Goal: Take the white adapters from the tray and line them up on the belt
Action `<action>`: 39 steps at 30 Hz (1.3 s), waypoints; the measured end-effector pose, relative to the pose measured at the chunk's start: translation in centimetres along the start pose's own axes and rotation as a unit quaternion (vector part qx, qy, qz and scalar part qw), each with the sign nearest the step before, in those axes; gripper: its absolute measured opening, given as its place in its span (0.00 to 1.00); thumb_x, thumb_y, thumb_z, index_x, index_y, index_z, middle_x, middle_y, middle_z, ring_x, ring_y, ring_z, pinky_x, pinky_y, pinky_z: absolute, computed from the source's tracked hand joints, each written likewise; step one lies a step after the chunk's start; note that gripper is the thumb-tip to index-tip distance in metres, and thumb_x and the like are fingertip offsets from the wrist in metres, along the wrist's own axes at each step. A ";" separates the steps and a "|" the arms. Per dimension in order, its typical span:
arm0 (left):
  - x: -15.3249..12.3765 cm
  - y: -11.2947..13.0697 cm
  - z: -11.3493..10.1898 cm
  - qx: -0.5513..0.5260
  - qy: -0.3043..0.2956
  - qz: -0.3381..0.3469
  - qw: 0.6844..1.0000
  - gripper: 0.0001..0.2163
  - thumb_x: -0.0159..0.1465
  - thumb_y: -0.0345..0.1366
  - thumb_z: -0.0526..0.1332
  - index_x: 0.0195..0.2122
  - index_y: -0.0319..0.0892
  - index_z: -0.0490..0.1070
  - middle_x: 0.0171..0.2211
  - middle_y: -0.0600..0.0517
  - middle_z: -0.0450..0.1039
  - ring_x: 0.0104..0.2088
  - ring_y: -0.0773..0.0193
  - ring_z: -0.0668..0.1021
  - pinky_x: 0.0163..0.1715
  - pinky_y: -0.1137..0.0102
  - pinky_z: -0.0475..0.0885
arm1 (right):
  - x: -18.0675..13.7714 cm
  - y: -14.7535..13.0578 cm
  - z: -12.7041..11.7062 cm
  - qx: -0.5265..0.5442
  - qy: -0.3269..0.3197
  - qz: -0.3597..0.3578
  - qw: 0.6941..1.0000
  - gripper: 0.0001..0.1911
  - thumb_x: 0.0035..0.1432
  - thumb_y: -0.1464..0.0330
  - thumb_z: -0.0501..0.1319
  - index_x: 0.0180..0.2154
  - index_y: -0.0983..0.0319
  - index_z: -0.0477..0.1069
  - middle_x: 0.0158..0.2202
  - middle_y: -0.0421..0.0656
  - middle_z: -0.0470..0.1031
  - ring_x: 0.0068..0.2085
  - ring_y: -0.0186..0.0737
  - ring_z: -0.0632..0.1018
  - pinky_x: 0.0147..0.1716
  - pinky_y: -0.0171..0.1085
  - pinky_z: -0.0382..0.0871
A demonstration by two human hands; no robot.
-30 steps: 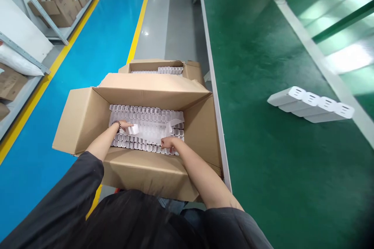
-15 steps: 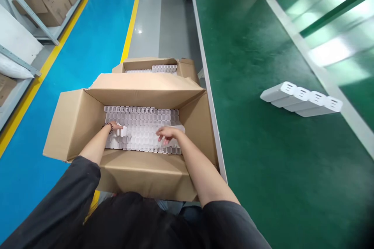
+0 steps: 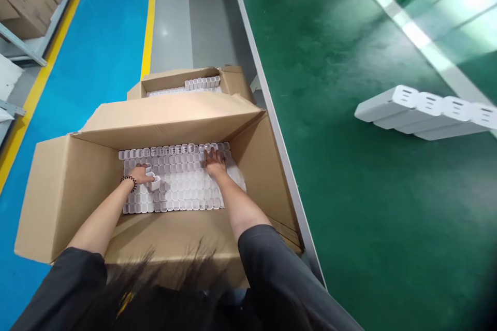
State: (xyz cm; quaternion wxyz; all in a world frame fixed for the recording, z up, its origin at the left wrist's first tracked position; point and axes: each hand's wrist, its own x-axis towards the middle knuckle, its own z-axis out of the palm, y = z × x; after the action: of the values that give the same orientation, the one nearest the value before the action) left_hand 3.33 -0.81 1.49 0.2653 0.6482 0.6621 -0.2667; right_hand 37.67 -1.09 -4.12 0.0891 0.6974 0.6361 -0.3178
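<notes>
An open cardboard box [image 3: 66,186] stands in front of me, packed with rows of small white plastic parts [image 3: 178,191]. My left hand [image 3: 142,174], with a dark bead bracelet at the wrist, is closed on one white part [image 3: 155,182] held just above the left rows. My right hand [image 3: 215,162] reaches to the far right rows, its fingers spread on the parts there. A sheet of clear plastic film [image 3: 236,178] lies over the right side of the parts, beside my right forearm.
A second open box [image 3: 233,80] with similar white parts stands behind the first. A green workbench [image 3: 349,191] runs along the right, carrying a row of white rectangular parts [image 3: 423,111]. Blue floor with a yellow line and shelves with cartons [image 3: 23,15] lie to the left.
My right hand moved from the near right rows to the far right rows. The left hand stayed low at the left, still holding its white part. The view tilted down and closer.
</notes>
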 end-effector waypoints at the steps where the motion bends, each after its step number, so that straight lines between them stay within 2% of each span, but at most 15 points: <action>1: 0.1 0.0 0.2 0.005 -0.003 0.002 1.000 0.21 0.68 0.44 0.62 0.59 0.41 0.65 0.57 0.43 0.66 0.53 0.53 0.74 0.52 0.54 0.73 | 0.2 0.5 0.2 -0.004 -0.008 -0.001 1.000 0.33 0.71 0.57 0.49 0.71 0.55 0.43 0.75 0.48 0.33 0.73 0.56 0.44 0.68 0.61 0.43; 4: 0.1 -0.1 0.5 0.019 -0.008 0.007 1.000 0.23 0.68 0.45 0.62 0.60 0.41 0.64 0.59 0.42 0.65 0.53 0.52 0.74 0.53 0.53 0.73 | 0.8 1.5 0.6 -0.016 -0.016 -0.005 1.000 0.32 0.72 0.57 0.43 0.72 0.54 0.38 0.75 0.45 0.26 0.74 0.52 0.36 0.69 0.59 0.35; 6: 0.1 -0.1 0.5 0.026 -0.008 0.011 1.000 0.24 0.68 0.46 0.62 0.61 0.41 0.63 0.59 0.42 0.64 0.54 0.52 0.74 0.53 0.52 0.72 | 1.1 2.0 0.7 -0.022 -0.011 -0.009 1.000 0.32 0.72 0.56 0.43 0.72 0.54 0.37 0.75 0.44 0.25 0.74 0.53 0.35 0.69 0.60 0.32; 8: 0.0 -0.1 0.5 0.032 -0.007 0.013 0.999 0.25 0.68 0.46 0.62 0.62 0.41 0.62 0.60 0.41 0.64 0.54 0.52 0.74 0.54 0.52 0.72 | 1.4 2.2 0.7 -0.025 -0.002 -0.011 1.000 0.34 0.71 0.55 0.46 0.72 0.54 0.38 0.75 0.45 0.26 0.74 0.55 0.37 0.69 0.61 0.32; 12: -0.2 0.2 0.5 0.037 -0.005 0.017 0.999 0.25 0.68 0.46 0.62 0.62 0.41 0.62 0.61 0.41 0.63 0.55 0.51 0.73 0.55 0.52 0.71 | 2.0 2.1 0.4 -0.030 0.020 -0.010 0.999 0.36 0.69 0.54 0.52 0.71 0.55 0.43 0.75 0.46 0.35 0.73 0.58 0.44 0.68 0.65 0.37; 16: -0.2 0.5 0.6 0.036 -0.004 0.018 0.999 0.25 0.67 0.46 0.62 0.62 0.41 0.62 0.61 0.42 0.63 0.56 0.50 0.72 0.55 0.51 0.71 | 1.6 1.1 0.4 -0.042 0.049 -0.033 0.997 0.32 0.72 0.59 0.44 0.72 0.63 0.43 0.74 0.53 0.37 0.73 0.58 0.41 0.68 0.64 0.35; 21: -0.2 0.6 0.8 0.033 -0.006 0.014 0.999 0.24 0.68 0.44 0.62 0.62 0.42 0.61 0.61 0.41 0.62 0.55 0.51 0.73 0.54 0.51 0.72 | 0.8 -0.7 1.2 -0.055 0.046 -0.141 0.987 0.30 0.72 0.61 0.41 0.71 0.63 0.49 0.74 0.48 0.42 0.74 0.48 0.43 0.70 0.53 0.34; 26: -0.4 0.5 0.6 0.030 -0.010 0.011 0.999 0.25 0.68 0.45 0.62 0.63 0.42 0.61 0.62 0.41 0.61 0.55 0.51 0.72 0.54 0.51 0.72 | 1.5 -1.4 1.6 -0.060 0.032 -0.132 0.989 0.31 0.71 0.61 0.41 0.71 0.62 0.45 0.75 0.47 0.37 0.74 0.48 0.43 0.69 0.58 0.35; 30: -0.5 0.8 0.4 0.028 -0.009 0.006 1.000 0.27 0.67 0.45 0.63 0.63 0.42 0.60 0.63 0.41 0.60 0.55 0.51 0.72 0.55 0.51 0.71 | 2.1 -1.3 1.5 -0.063 0.027 -0.113 0.991 0.31 0.71 0.60 0.41 0.72 0.59 0.44 0.75 0.44 0.38 0.74 0.53 0.41 0.68 0.62 0.33; 35: -0.5 1.0 0.5 0.018 -0.005 0.001 1.000 0.27 0.67 0.46 0.63 0.63 0.42 0.60 0.62 0.41 0.61 0.56 0.50 0.72 0.56 0.51 0.71 | 1.8 -0.6 0.5 -0.064 0.035 -0.135 0.988 0.30 0.71 0.61 0.43 0.71 0.60 0.48 0.74 0.46 0.43 0.73 0.55 0.43 0.69 0.59 0.35; 39: -0.4 0.8 0.4 -0.004 0.000 0.001 1.000 0.26 0.67 0.46 0.62 0.62 0.41 0.61 0.61 0.41 0.63 0.55 0.51 0.73 0.55 0.51 0.71 | 0.6 0.0 -0.8 -0.071 0.047 -0.202 0.976 0.25 0.71 0.66 0.44 0.65 0.68 0.60 0.69 0.57 0.56 0.71 0.54 0.52 0.69 0.53 0.39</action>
State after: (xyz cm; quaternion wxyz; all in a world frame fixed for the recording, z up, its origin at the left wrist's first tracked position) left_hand 4.12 -1.38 1.52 0.2679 0.6479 0.6624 -0.2640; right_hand 37.93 -0.19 -3.87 0.0421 0.5605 0.7883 -0.2505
